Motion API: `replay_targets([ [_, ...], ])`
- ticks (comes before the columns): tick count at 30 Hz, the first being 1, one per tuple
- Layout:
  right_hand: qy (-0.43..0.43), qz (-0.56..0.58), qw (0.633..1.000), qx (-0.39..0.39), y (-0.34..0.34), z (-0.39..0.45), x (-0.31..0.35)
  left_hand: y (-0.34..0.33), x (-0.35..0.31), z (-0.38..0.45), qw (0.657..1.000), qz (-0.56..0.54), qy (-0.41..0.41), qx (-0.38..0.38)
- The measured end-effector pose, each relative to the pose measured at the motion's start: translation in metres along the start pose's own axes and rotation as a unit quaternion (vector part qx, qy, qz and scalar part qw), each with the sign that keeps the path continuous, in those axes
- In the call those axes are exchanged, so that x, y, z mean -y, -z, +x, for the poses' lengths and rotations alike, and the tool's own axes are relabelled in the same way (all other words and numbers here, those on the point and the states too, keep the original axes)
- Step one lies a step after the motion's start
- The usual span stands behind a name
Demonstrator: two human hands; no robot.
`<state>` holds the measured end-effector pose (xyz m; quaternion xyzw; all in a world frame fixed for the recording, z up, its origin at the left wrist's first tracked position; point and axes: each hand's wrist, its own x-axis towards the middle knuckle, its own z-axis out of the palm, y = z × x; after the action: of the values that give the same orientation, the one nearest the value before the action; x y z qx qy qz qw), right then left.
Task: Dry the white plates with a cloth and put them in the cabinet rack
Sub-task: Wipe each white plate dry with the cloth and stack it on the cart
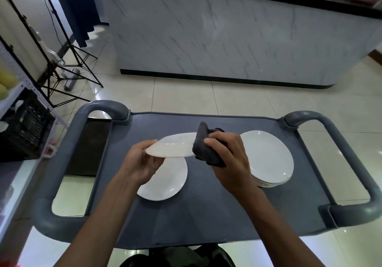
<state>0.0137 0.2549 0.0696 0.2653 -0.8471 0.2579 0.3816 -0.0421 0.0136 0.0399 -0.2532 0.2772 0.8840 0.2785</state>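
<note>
White china and a dark grey cloth fill the middle of the view, above a grey plastic cart. The left hand pinches the near-left rim of one plate, thumb on top, holding it nearly level in the air so both faces can be reached. The right hand grips the bunched cloth, which is folded over the plate's right edge, probably to wipe top and underside together. A single plate lies flat on the cart under the left hand. A stack of plates sits to the right, perhaps waiting to be dried. No cabinet rack is in view.
</note>
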Motion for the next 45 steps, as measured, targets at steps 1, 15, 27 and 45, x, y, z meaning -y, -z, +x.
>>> replay_targets([
  [1, -0.005, 0.002, 1.000, 0.009, 0.000, -0.002, 0.000, 0.000, -0.002, 0.000, 1.000, 0.001, -0.011, 0.000],
  [15, -0.149, 0.012, 0.959, 0.242, 0.010, -0.002, -0.010, -0.002, -0.013, -0.005, 0.985, 0.077, -0.142, 0.059],
  [27, -0.167, -0.009, 0.942, 0.289, -0.018, 0.001, 0.017, -0.010, 0.001, -0.006, 0.972, 0.135, -0.184, 0.059],
  [45, -0.230, 0.071, 0.943, 0.228, -0.041, 0.042, 0.036, -0.011, 0.022, -0.010, 0.928, 0.287, -0.219, 0.088],
])
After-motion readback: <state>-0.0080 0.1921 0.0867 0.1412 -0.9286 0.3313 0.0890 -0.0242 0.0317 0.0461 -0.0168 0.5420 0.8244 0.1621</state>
